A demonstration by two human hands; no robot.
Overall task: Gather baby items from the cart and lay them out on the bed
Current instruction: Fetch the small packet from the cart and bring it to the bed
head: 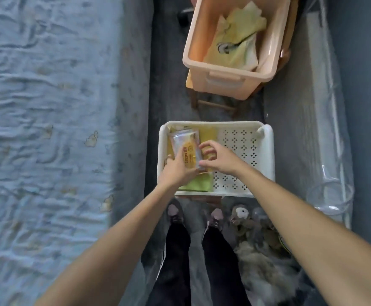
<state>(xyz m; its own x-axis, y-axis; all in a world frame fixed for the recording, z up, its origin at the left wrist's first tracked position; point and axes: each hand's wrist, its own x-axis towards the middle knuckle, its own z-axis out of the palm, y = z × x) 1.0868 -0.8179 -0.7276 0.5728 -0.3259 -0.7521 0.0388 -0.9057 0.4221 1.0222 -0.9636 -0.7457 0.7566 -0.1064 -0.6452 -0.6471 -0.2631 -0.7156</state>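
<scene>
A white perforated cart tray (pixel 244 149) stands in front of me on the floor. In its left half lies a clear packet with a yellow label (pixel 185 147), resting on yellow and green folded cloths (pixel 196 184). My left hand (pixel 176 170) grips the packet's near left side. My right hand (pixel 216 159) pinches the packet's right edge with thumb and fingers. The bed (pixel 47 129), covered with a wrinkled blue printed sheet, runs along the left.
A peach plastic bin (pixel 222 69) holding pale green cloths sits on a wooden stool beyond the cart. A clear plastic container (pixel 328 184) lies to the right. Plush toys and a furry item (pixel 259 246) lie on the floor by my feet.
</scene>
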